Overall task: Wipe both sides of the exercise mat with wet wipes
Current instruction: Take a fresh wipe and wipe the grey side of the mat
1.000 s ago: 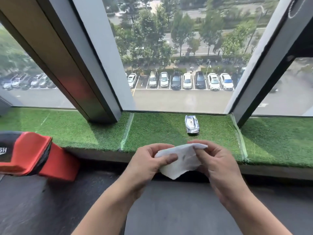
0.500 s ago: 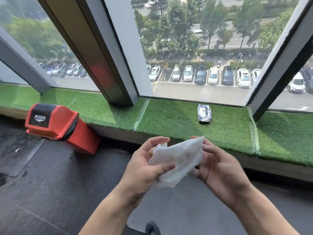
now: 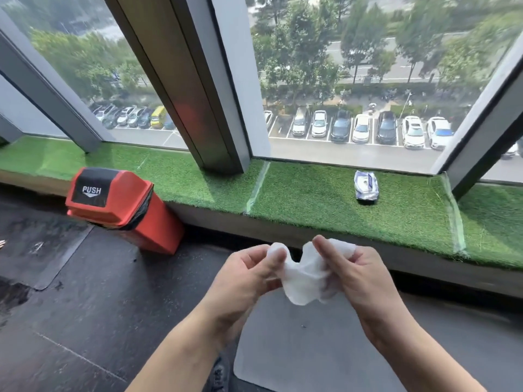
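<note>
Since earlier frame: view swung left. Both hands, left hand (image 3: 249, 274) and right hand (image 3: 360, 274), pinch wet wipe (image 3: 304, 280), unfolding it. Next, likely: spread flat, lower to grey exercise mat (image 3: 325, 343).

turf ledge (image 3: 311, 193) bears wipes pack (image 3: 366, 188); floor (image 3: 85, 306) bears red bin (image 3: 124, 205), grey mat (image 3: 325, 349)

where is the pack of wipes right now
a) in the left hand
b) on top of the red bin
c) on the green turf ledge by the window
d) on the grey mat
c: the pack lies on the turf ledge under the window, apart from the bin and the mat, while the left hand and right hand hold only a wipe.
</note>
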Motion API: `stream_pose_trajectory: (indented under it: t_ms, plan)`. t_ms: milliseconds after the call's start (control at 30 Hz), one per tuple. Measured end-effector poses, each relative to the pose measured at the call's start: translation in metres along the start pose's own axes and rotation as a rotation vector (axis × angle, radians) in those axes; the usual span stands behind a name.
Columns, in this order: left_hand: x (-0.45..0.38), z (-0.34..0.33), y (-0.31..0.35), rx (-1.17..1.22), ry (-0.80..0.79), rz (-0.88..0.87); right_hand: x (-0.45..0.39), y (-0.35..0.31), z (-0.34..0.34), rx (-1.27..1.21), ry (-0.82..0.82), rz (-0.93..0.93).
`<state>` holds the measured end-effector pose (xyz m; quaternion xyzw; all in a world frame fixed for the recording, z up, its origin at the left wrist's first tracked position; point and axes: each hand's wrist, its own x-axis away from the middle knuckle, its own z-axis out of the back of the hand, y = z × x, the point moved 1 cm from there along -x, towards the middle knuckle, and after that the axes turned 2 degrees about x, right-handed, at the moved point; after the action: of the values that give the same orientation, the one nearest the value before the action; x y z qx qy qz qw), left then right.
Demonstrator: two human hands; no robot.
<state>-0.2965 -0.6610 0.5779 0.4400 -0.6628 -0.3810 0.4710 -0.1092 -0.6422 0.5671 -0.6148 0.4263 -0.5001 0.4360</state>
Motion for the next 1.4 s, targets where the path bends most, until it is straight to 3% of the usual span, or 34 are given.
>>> stream_pose_trajectory:
  t_ms: [133,200,333,467,600,733,933,1067,1200,1400]
  plan:
    - [-0.025,0.059,0.007,-0.041,0.131,-0.216,-0.016,0.014,-0.055,-0.114,-0.08,-0.067]
    - [-0.039,0.097,0.017,-0.031,0.052,-0.15,-0.025,0.015,-0.082,-0.099,-0.099,-0.063]
    - [-0.05,0.16,0.049,-0.214,-0.217,0.061,-0.044,0.01,-0.121,-0.058,0.047,-0.041]
    - [-0.06,0.194,0.081,-0.236,-0.297,0.016,-0.045,-0.017,-0.132,0.147,-0.104,0.139]
    - [-0.062,0.199,0.1,-0.234,-0.379,-0.038,-0.044,-0.037,-0.126,0.38,-0.184,0.305]
    - [-0.058,0.189,0.101,-0.075,-0.353,-0.015,-0.037,-0.051,-0.122,0.523,-0.144,0.416]
    - [-0.041,0.162,0.096,0.178,-0.35,-0.036,-0.016,-0.057,-0.11,0.316,-0.092,0.432]
    - [-0.035,0.15,0.09,0.131,-0.335,-0.094,0.0,-0.063,-0.104,0.089,0.009,0.318]
    - [-0.029,0.146,0.089,0.037,-0.381,-0.126,0.01,-0.075,-0.097,0.003,-0.014,0.236]
    - [-0.023,0.133,0.094,-0.189,-0.269,-0.189,0.008,-0.077,-0.099,0.333,0.203,0.284]
